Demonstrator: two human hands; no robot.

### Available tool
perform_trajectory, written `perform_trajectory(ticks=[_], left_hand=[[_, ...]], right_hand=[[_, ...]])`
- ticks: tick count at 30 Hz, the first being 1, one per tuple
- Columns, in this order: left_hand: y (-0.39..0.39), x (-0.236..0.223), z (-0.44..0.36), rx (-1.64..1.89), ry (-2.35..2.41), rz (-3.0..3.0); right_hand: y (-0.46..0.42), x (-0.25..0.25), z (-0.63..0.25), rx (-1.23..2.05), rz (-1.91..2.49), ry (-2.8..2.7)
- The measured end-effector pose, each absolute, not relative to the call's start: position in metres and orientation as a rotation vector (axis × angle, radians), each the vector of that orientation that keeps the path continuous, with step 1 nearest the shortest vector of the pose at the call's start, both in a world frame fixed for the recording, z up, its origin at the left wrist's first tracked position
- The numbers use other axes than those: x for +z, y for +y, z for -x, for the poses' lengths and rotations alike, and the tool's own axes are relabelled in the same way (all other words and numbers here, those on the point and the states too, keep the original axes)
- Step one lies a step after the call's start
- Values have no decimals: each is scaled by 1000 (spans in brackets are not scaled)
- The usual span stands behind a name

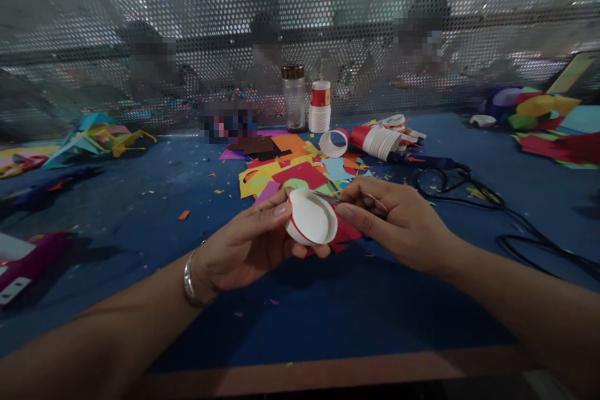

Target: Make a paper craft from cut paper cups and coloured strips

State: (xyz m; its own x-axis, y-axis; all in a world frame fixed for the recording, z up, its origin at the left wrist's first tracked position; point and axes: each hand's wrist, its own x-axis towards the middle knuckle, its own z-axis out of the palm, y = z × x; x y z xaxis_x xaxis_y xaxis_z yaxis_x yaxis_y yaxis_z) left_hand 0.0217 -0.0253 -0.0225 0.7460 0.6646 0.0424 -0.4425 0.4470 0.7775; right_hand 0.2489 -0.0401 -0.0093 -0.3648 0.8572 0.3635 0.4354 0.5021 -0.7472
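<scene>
My left hand (262,234) pinches a white cup piece (310,219) by its rim, just left of centre. At three o'clock from it, my right hand's (396,222) fingers curl together around scissors (328,198). Beyond, towards twelve, lie paper scraps (300,175).

At the centre were two hands, one left hand (255,237) and one right hand (403,219), one trimmed paper cup (310,217) and one silver bangle (188,278). Upper centre had one lidded glass bottle (295,103), one upright paper-cup stack (319,114), one lying paper-cup stack (375,140) and one cup ring (324,145).
</scene>
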Motion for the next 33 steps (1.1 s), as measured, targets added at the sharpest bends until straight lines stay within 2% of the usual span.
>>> perform_trajectory(ticks=[33], left_hand=[[-26,-28,-23,629,259,-839]], right_hand=[[-43,-8,-249,760,1037,-2007]])
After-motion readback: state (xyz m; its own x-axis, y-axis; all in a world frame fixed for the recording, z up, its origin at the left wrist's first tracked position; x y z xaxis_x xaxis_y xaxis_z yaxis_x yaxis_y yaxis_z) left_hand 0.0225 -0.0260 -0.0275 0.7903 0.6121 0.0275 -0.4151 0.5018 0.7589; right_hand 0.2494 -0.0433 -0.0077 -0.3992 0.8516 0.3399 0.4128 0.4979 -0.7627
